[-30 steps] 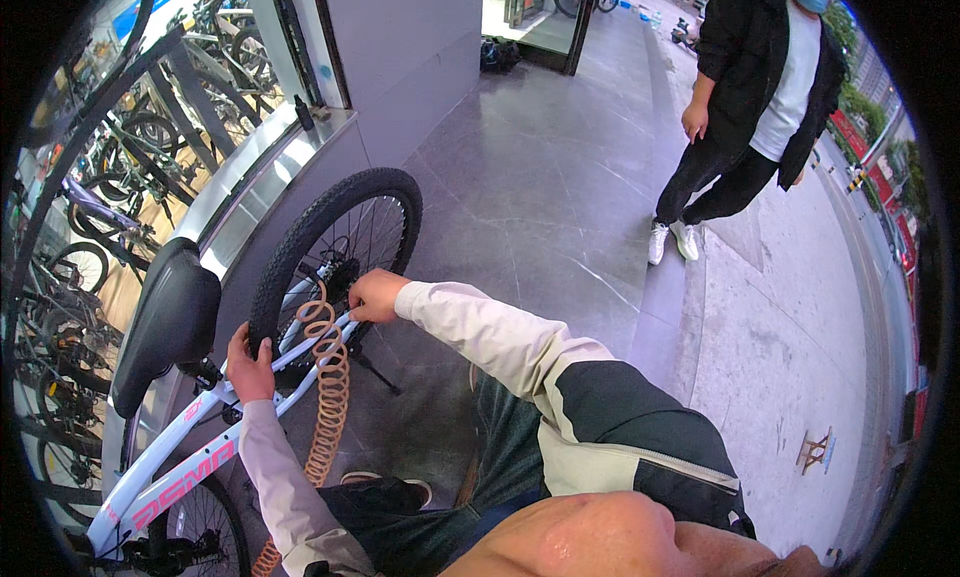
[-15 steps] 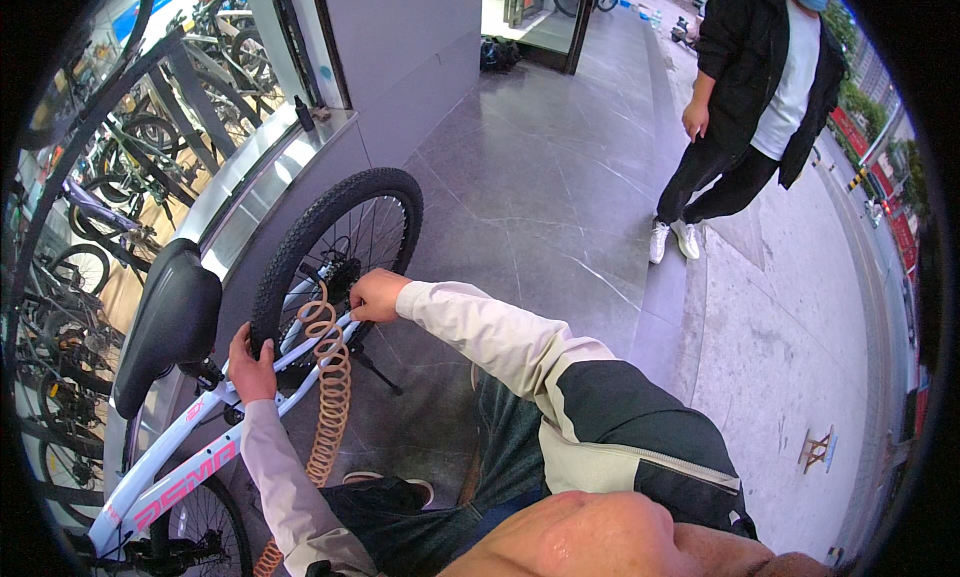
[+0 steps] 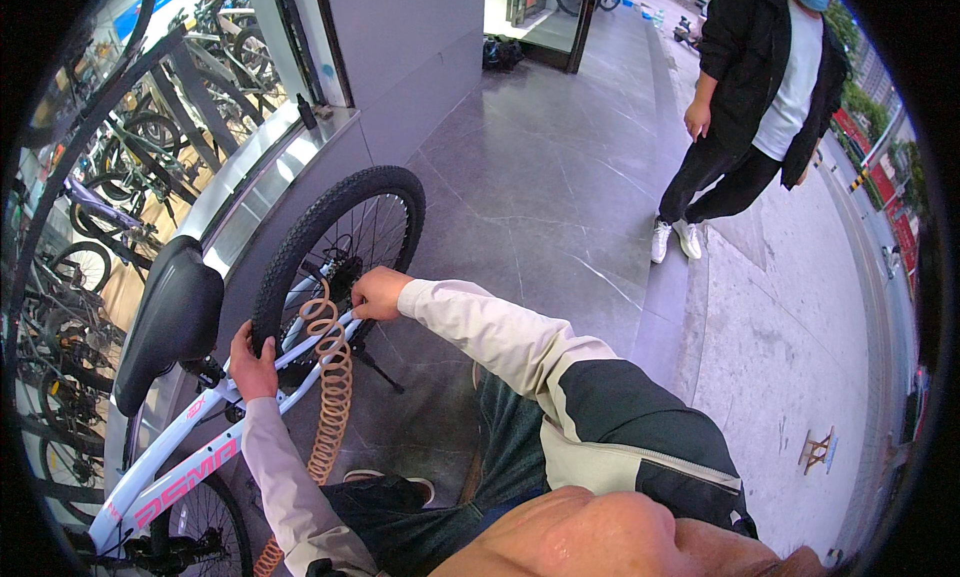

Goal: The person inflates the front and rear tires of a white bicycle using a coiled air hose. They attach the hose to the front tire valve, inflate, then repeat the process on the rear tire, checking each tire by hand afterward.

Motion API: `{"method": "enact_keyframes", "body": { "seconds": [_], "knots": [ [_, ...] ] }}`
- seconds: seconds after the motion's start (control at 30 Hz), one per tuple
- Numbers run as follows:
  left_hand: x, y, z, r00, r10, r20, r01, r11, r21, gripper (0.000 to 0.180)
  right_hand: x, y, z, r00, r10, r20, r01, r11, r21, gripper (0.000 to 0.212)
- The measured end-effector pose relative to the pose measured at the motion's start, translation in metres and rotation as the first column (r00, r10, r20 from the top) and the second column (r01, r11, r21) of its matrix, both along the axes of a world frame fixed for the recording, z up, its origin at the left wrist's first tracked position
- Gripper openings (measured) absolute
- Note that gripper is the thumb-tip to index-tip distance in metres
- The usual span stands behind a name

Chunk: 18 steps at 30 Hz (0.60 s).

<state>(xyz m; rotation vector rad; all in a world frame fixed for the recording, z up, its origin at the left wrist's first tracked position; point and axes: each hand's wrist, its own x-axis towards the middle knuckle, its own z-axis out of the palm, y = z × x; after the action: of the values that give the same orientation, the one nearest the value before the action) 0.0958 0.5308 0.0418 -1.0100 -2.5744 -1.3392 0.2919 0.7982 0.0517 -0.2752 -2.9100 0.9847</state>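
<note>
A white bicycle frame (image 3: 180, 447) with pink lettering stands at the lower left, its black saddle (image 3: 168, 317) up and its black rear wheel (image 3: 340, 242) toward the wall. My left hand (image 3: 252, 362) grips the tyre where it meets the frame. My right hand (image 3: 376, 293) is closed at the wheel's spokes, pinching the top end of an orange coiled hose (image 3: 332, 387). The hose hangs down past the frame toward the floor.
A shop window (image 3: 120, 147) full of bicycles curves along the left. A person in a black jacket (image 3: 760, 87) stands on the grey stone pavement at the upper right. A small wooden stand (image 3: 815, 449) lies on the pavement at right. The bike's kickstand (image 3: 380, 369) touches the floor.
My right hand has shifted slightly along the wheel with the hose end. The left hand and the standing person have stayed where they were.
</note>
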Motion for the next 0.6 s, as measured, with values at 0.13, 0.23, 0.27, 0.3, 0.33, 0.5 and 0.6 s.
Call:
{"method": "enact_keyframes", "body": {
  "seconds": [0.13,0.23,0.27,0.3,0.33,0.5,0.6],
  "knots": [
    [-0.0011,-0.0002,-0.0002,1.0,0.003,0.002,-0.003,1.0,-0.017,0.05,-0.0007,-0.0002,0.0006,1.0,0.003,0.018,-0.003,1.0,0.013,0.033],
    [-0.0023,-0.0002,-0.0015,0.999,-0.01,0.043,0.009,1.0,0.014,0.05,0.0002,-0.0008,0.0013,1.0,-0.004,0.012,0.004,1.0,0.008,0.033],
    [-0.0024,-0.0003,-0.0019,1.0,-0.008,0.017,0.008,1.0,0.003,0.05,0.0004,-0.001,0.0015,1.0,-0.004,0.001,0.004,1.0,-0.004,0.033],
    [-0.0025,-0.0002,-0.0022,1.0,-0.013,0.01,0.013,1.0,0.011,0.05,0.0007,-0.0012,0.0017,1.0,-0.009,0.01,0.009,1.0,-0.014,0.033],
    [-0.0025,0.0001,-0.0021,0.999,-0.02,0.032,0.019,0.999,0.032,0.05,0.0008,-0.0013,0.002,0.999,-0.019,0.031,0.02,0.999,-0.026,0.033],
    [0.0007,0.0002,0.0024,1.0,0.003,0.017,-0.003,1.0,-0.012,0.051,0.0009,-0.0017,0.0018,1.0,-0.009,-0.012,0.009,1.0,-0.006,0.033],
    [0.0029,0.0001,0.0052,1.0,0.01,0.025,-0.009,1.0,-0.025,0.051,0.0005,-0.0017,0.0016,1.0,-0.003,-0.012,0.003,1.0,-0.009,0.033]
  ]
}}
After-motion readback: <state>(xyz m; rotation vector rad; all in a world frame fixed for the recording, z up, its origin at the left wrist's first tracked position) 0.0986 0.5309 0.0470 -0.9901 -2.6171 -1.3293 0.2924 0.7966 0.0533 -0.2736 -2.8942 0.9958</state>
